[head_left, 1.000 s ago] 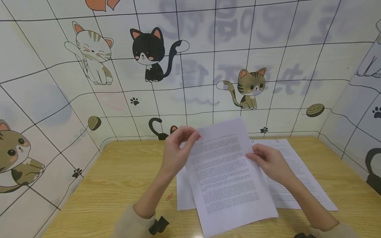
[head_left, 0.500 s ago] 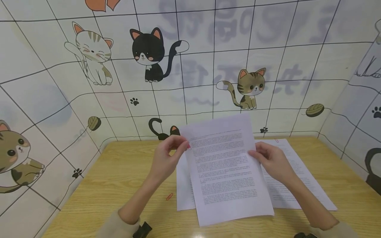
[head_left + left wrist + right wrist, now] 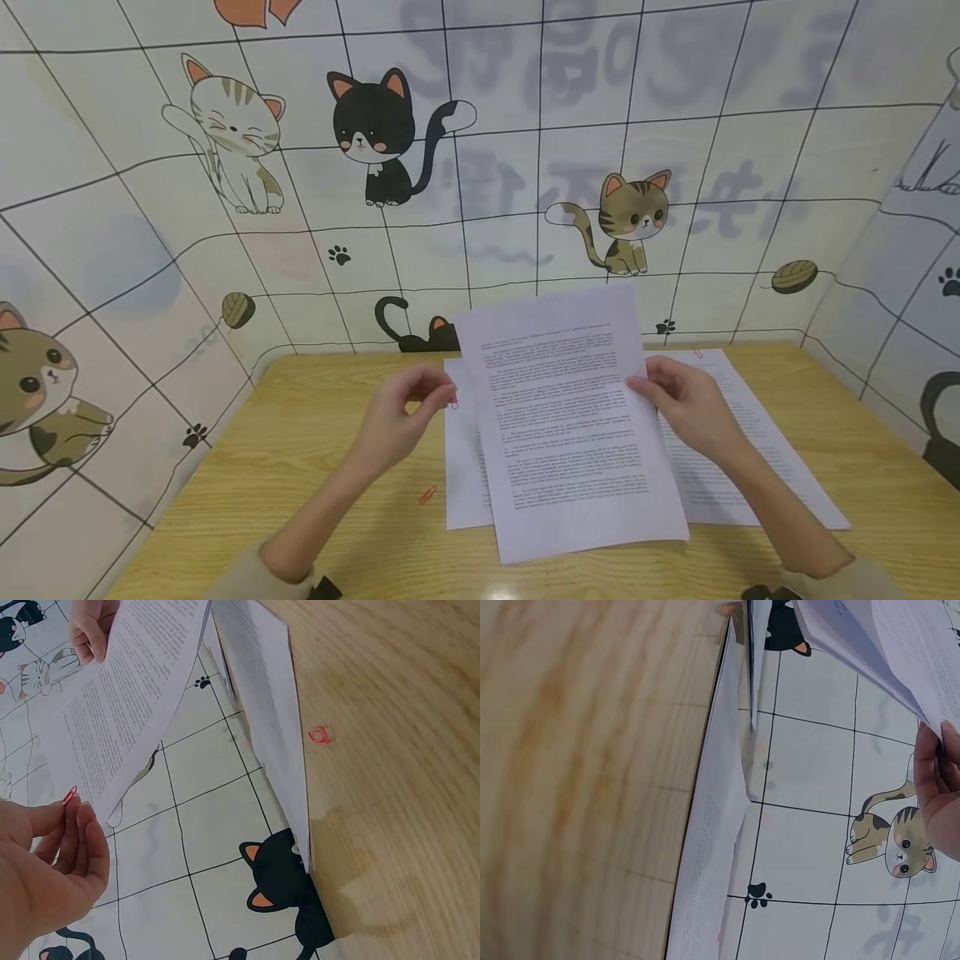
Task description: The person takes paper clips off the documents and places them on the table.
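Between its thumb and fingertips my left hand (image 3: pixel 401 421) pinches a small red paper clip (image 3: pixel 453 400), just left of the held paper's edge. The left wrist view shows the same paper clip (image 3: pixel 70 796) upright at the fingertips. My right hand (image 3: pixel 693 404) grips the right edge of printed sheets (image 3: pixel 570 450), tilted up above the table and facing me. In the right wrist view the held sheets (image 3: pixel 870 652) show more than one layer, pinched by the thumb and fingers. Behind them, more printed papers (image 3: pixel 738 467) lie on the table, partly hidden.
Another red paper clip (image 3: pixel 427 495) lies on the wooden table (image 3: pixel 322 467), left of the papers. A further red clip (image 3: pixel 698 353) sits at the top edge of the lying papers. A wall covering with cartoon cats (image 3: pixel 375 133) stands behind and at the sides.
My left hand has moved left and down with the red paper clip, from the held sheets' upper left edge to beside them. The sheets have risen slightly, still in my right hand.
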Tool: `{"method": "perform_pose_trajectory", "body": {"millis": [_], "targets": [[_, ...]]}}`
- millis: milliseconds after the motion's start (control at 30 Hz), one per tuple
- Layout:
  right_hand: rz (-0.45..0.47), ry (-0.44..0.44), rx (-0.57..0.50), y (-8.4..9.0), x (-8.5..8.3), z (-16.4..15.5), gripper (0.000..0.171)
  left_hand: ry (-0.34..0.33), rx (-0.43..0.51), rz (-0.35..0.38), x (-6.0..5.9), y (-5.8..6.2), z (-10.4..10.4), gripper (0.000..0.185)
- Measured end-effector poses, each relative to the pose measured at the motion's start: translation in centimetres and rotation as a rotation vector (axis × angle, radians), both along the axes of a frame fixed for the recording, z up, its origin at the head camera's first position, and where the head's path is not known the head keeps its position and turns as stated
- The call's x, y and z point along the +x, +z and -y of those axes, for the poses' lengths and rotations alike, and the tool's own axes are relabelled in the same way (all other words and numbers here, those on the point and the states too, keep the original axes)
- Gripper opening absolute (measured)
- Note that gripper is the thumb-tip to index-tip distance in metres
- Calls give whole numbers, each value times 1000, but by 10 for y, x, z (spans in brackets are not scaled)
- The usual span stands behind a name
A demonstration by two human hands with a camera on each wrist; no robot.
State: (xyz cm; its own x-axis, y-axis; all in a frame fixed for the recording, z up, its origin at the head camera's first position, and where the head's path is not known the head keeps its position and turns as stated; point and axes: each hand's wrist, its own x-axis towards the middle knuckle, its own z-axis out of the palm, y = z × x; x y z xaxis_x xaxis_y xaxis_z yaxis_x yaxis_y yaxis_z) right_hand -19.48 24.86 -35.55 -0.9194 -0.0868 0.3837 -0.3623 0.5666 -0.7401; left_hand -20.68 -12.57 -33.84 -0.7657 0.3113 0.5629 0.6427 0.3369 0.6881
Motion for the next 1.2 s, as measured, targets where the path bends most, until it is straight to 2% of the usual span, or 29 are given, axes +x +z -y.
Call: {"method": "perform_pose_trajectory", "body": {"millis": [133,400,900,1067,1200], "targets": [[2,2,-1,0,0,0,21,-22,-31,24,0,-6,8,6],[-12,2,10,-2,-1,-1,19,-16,-132,115,2,-17,23,4],[-7,6,-3,-1,0,0,20,-47,-266,157,3,-35,45,10],[-11,7,-5,-1,0,0,21,-55,-324,215,5,-37,49,6],[-16,7,0,-2,0,-1,20,-87,-355,262,1,-44,53,5]]}}
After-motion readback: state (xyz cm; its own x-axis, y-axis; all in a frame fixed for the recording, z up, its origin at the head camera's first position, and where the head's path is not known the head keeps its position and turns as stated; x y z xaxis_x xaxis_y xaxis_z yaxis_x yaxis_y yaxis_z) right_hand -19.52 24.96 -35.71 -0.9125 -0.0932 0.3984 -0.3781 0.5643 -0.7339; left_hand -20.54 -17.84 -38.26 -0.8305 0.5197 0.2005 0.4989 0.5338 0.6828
